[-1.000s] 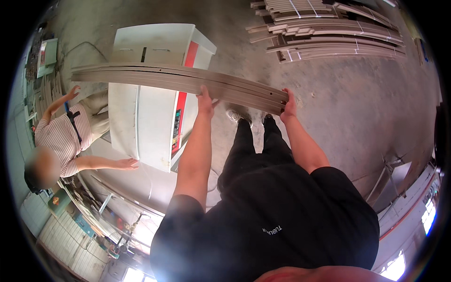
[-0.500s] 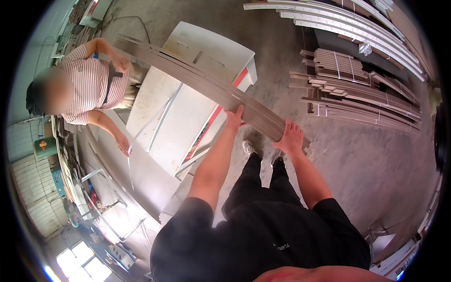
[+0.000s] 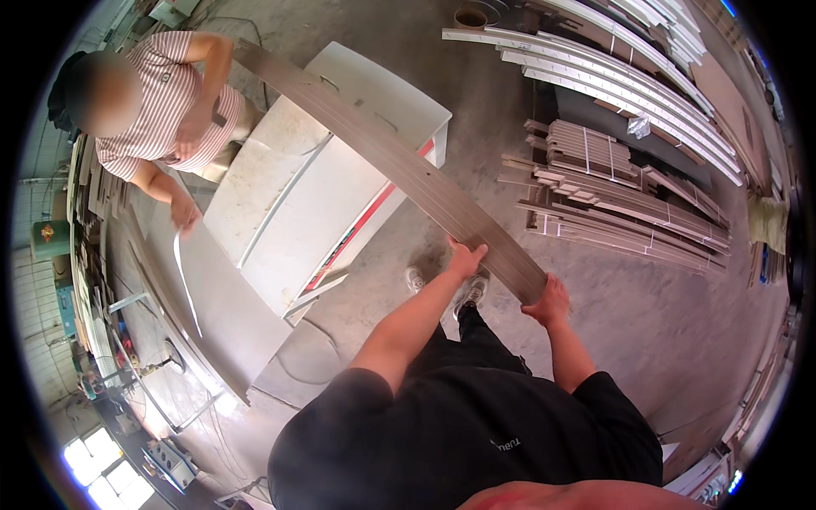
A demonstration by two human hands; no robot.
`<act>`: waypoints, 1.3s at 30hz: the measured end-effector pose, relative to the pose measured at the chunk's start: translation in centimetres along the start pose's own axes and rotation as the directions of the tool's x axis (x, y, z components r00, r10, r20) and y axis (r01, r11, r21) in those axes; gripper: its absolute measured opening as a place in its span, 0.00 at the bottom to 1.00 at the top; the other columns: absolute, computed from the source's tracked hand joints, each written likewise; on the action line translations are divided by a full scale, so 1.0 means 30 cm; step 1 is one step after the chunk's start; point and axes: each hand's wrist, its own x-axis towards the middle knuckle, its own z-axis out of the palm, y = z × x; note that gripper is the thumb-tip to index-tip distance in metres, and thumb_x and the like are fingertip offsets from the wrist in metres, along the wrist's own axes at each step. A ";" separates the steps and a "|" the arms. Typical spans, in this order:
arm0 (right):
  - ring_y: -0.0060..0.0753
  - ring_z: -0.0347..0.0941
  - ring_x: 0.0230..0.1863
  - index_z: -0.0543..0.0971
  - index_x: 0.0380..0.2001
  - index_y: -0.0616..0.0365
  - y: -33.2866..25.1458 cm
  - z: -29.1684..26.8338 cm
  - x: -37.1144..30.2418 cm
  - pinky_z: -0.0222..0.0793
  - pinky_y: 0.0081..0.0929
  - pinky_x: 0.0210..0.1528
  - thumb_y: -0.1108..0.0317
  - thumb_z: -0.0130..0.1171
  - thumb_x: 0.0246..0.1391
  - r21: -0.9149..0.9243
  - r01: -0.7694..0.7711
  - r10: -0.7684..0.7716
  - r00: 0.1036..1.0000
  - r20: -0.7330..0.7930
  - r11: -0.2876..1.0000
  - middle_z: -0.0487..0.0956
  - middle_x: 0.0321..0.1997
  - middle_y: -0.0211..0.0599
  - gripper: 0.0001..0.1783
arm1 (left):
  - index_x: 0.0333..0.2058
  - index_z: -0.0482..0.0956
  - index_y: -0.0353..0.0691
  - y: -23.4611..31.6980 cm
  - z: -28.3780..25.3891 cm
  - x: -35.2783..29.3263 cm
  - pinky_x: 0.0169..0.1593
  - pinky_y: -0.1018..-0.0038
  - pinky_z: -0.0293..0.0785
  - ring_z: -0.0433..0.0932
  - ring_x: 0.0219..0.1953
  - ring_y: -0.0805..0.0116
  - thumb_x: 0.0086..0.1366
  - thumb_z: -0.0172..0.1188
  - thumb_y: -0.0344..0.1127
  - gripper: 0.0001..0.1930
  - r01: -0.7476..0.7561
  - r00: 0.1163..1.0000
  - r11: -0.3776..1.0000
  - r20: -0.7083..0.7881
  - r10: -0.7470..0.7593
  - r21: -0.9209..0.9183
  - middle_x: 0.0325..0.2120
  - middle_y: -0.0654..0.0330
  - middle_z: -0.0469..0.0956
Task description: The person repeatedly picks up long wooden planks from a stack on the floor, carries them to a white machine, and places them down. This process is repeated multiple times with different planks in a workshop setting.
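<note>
A stack of long brown boards (image 3: 395, 166) runs slantwise across a white bench from the far left toward me. My left hand (image 3: 467, 257) grips its left edge, thumb on top and fingers partly hidden underneath. At the near end, my right hand (image 3: 548, 304) is closed round the right corner. The boards' near ends lie close to flush. Beyond the bench stands a co-worker in a striped shirt (image 3: 166, 85), by the stack's far end. A narrow white strip (image 3: 180, 272) hangs from that person's lower hand (image 3: 184, 212).
The white bench (image 3: 280, 183) with red trim stands left of my feet. A grey sheet (image 3: 229, 314) lies at its left. On the right are bundled brown strips (image 3: 629, 191) and long white profiles (image 3: 595, 81). A cable (image 3: 306, 365) curls over the floor.
My hands and the boards' near end have shifted right and toward me. The board ends, staggered before, look more even. The co-worker's upper hand has come in toward the waist.
</note>
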 end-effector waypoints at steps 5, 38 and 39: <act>0.54 0.68 0.64 0.60 0.66 0.59 0.174 -0.009 -0.059 0.65 0.44 0.68 0.48 0.82 0.22 -0.067 0.020 -0.018 0.999 0.029 0.998 0.72 0.62 0.49 0.66 | 0.65 0.12 0.22 -0.435 0.165 0.196 0.73 0.66 0.57 0.66 0.69 0.49 0.67 0.67 0.46 0.65 -0.271 0.960 0.847 0.066 0.271 0.457 0.69 0.35 0.59; 0.50 0.73 0.59 0.59 0.68 0.52 0.333 -0.001 -0.179 0.71 0.44 0.61 0.44 0.80 0.26 -0.114 -0.060 0.070 0.994 0.083 0.992 0.70 0.65 0.41 0.65 | 0.33 0.82 0.42 -1.095 -0.761 -1.028 0.30 0.64 0.79 0.83 0.25 0.60 0.64 0.59 0.43 0.11 0.368 0.924 0.714 -0.316 -0.213 0.595 0.25 0.56 0.82; 0.50 0.73 0.59 0.59 0.68 0.52 0.340 0.000 -0.186 0.71 0.44 0.61 0.44 0.80 0.26 -0.117 -0.065 0.074 0.995 0.074 0.991 0.70 0.65 0.41 0.65 | 0.31 0.81 0.42 -1.108 -0.746 -1.067 0.30 0.63 0.78 0.82 0.25 0.60 0.64 0.59 0.42 0.10 0.126 0.983 0.467 -0.172 0.058 0.875 0.22 0.55 0.79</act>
